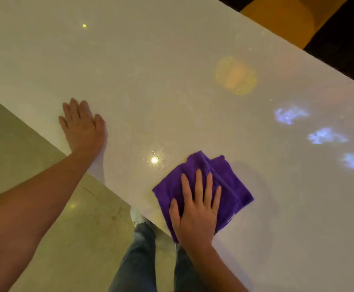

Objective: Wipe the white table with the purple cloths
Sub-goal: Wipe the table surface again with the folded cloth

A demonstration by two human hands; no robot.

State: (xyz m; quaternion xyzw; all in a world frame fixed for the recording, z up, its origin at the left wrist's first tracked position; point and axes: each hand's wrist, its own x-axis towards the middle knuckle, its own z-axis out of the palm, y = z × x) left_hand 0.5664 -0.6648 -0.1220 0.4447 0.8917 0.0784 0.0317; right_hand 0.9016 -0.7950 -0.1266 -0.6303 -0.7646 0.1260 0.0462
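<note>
A glossy white table (172,81) fills most of the head view and runs diagonally from lower right to upper left. One folded purple cloth (224,182) lies flat on it close to the near edge. My right hand (196,209) presses down on the cloth with the fingers spread, the palm over its near corner. My left hand (81,127) rests flat on the bare tabletop near the same edge, to the left, holding nothing. Only one cloth is in view.
Ceiling lights and blue and orange shapes reflect in the tabletop. A yellow seat (281,17) stands beyond the far edge at upper right. A beige tiled floor (14,144) lies left of the near edge, with my jeans-clad legs (138,260) and white shoe (136,216).
</note>
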